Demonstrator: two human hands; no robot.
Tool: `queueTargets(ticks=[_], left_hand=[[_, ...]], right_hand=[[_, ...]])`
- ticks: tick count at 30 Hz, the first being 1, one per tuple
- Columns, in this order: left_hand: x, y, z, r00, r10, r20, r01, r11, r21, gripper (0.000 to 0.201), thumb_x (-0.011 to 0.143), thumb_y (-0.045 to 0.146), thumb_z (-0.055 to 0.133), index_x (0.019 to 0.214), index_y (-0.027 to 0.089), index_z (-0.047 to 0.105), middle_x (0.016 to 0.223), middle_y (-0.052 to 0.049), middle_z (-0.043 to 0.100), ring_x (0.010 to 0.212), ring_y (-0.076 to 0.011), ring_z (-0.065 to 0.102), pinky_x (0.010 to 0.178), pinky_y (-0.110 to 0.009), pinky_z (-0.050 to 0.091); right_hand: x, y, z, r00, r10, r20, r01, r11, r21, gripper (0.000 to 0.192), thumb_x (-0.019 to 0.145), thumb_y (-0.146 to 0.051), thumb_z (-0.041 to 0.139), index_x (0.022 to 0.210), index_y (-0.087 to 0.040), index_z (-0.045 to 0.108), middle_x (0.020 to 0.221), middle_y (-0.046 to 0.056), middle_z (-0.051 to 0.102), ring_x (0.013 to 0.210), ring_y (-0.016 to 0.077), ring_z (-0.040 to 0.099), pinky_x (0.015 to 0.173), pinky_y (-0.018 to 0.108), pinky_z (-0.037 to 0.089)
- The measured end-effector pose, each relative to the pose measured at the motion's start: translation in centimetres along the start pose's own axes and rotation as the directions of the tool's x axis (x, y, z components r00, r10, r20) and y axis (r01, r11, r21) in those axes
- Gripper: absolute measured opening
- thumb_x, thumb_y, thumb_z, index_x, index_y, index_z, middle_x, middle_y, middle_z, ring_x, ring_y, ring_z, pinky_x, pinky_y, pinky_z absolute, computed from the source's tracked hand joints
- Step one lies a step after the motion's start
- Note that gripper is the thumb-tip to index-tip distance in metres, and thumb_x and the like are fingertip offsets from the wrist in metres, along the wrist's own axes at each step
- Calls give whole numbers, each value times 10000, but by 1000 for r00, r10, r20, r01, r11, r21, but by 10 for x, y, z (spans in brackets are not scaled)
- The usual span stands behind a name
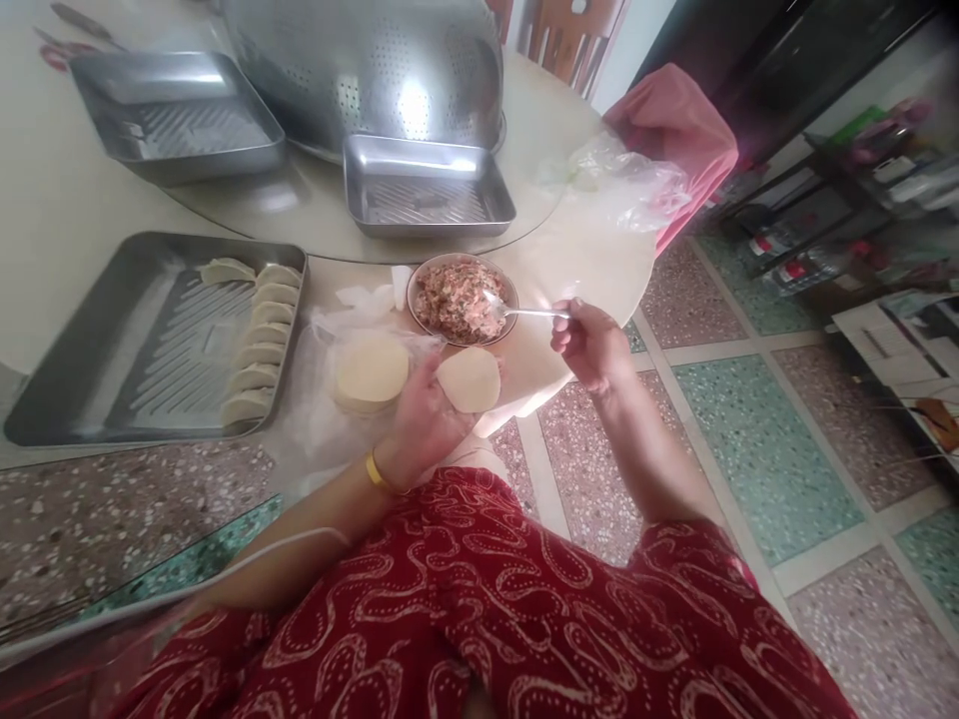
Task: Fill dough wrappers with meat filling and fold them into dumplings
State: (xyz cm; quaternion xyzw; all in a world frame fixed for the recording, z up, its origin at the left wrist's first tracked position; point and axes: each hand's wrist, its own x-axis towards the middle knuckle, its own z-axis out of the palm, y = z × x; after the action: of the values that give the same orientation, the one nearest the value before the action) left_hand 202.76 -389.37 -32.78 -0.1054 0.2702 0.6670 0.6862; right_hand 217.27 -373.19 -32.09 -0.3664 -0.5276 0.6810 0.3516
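A round dumpling wrapper (471, 379) lies across the fingers of my left hand (427, 424), near the table's front edge. My right hand (595, 345) is closed on the handle of a metal spoon (533, 313). The spoon's head rests in the meat filling (454, 298), and part of it is hidden there. That filling is heaped in a bowl (511, 325) just beyond my left hand. A stack of wrappers (371, 371) sits on a plastic bag to the left of my left hand.
Several folded dumplings (266, 335) line the right side of a large metal tray (142, 399). Two smaller trays, one at the left (202, 165) and one in the middle (431, 228), stand before a big perforated metal colander (375, 70). A clear plastic bag (629, 180) lies at the table's right edge.
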Motion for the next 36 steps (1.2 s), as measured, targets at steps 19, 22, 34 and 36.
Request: queueTargets(ticks=[19, 22, 34, 36], left_hand=[[-5, 7, -16, 989, 11, 148, -6, 999, -35, 546, 996, 537, 300, 1135, 151, 660, 1149, -116, 718, 1284, -284, 576, 1115, -456, 454], [-4, 7, -14, 989, 34, 144, -31, 999, -19, 546, 1003, 515, 284, 1136, 139, 657, 1124, -125, 722, 1247, -286, 602, 1099, -457, 470], [4, 6, -14, 982, 58, 179, -56, 998, -15, 487, 1007, 444, 341, 1136, 103, 665, 1018, -100, 748, 1133, -237, 666, 1093, -378, 486], [4, 6, -14, 979, 45, 196, -44, 999, -14, 480, 1003, 437, 356, 1128, 96, 670, 1020, -108, 747, 1149, -245, 659, 1093, -381, 485]], right_hand=[[-63, 45, -16, 877, -470, 94, 479, 868, -133, 148, 902, -431, 662, 939, -332, 766, 770, -22, 733, 637, 120, 652, 577, 270, 546], [-65, 41, -26, 714, -645, 273, 700, 643, -312, 169, 956, -349, 603, 1055, -393, 733, 824, -28, 729, 695, 139, 672, 560, 283, 558], [-75, 5, -28, 388, -700, 599, 908, 179, -378, 413, 981, -175, 539, 1318, -410, 589, 860, -16, 682, 726, 138, 647, 547, 269, 560], [-76, 2, -26, 405, -703, 585, 905, 216, -367, 407, 974, -177, 546, 1307, -403, 610, 883, -3, 691, 750, 154, 657, 559, 294, 564]])
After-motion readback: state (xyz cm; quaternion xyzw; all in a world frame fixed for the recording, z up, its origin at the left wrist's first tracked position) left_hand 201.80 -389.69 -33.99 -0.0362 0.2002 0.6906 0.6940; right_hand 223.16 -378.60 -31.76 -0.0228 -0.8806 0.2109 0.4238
